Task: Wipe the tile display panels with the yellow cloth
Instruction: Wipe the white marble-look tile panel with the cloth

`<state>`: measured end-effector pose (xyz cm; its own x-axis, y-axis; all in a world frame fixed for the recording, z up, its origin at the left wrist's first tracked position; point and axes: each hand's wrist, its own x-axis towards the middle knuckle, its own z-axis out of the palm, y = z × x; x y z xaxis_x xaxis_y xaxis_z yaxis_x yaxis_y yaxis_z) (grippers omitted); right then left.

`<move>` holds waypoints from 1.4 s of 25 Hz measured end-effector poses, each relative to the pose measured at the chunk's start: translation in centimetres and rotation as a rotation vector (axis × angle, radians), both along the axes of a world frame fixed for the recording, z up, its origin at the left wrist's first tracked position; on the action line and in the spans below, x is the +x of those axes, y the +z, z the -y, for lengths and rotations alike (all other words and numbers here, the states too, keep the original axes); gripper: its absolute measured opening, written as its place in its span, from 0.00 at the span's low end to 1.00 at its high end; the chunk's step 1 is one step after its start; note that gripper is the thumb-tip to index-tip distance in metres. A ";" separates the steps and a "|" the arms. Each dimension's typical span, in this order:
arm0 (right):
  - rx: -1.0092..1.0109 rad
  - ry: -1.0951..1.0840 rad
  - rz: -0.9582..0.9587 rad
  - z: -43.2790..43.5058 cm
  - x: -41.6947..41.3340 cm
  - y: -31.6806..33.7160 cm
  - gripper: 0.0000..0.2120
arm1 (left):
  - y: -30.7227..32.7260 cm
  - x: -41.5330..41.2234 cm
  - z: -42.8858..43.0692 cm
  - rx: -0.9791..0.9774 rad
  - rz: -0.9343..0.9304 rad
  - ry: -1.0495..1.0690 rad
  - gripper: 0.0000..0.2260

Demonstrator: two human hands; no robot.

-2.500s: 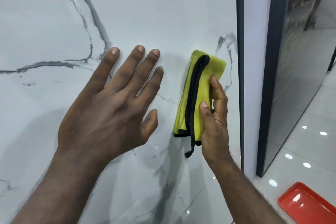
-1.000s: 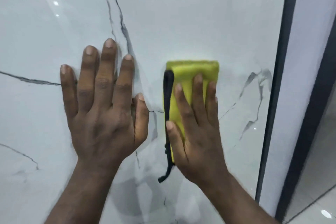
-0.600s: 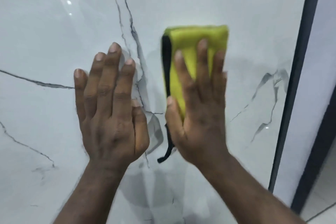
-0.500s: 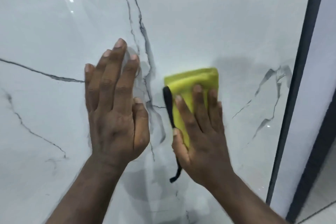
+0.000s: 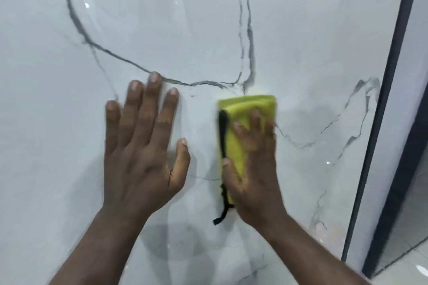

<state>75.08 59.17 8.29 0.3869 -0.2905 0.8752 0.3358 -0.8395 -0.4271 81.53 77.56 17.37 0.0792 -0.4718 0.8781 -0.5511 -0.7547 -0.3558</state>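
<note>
Flatly, the yellow cloth (image 5: 245,122) is pressed against the marble tile panel (image 5: 208,30) by the right hand (image 5: 252,169), fingers straight. Just left, the left hand (image 5: 141,152) is laid open-palmed on the panel, fingers spread.

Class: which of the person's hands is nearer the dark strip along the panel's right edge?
Right. The right hand, flat on the yellow cloth, lies left of the dark strip; the left hand rests on the panel farther left, beyond the cloth.

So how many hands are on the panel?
2. The left hand lies flat on the tile panel, left of the yellow cloth; the right hand presses the cloth onto it.
</note>
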 end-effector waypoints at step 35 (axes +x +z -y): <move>0.915 -0.058 0.029 -1.2 0.0 -6.8 0.37 | -2.2 1.3 -0.9 0.137 0.168 -0.013 0.31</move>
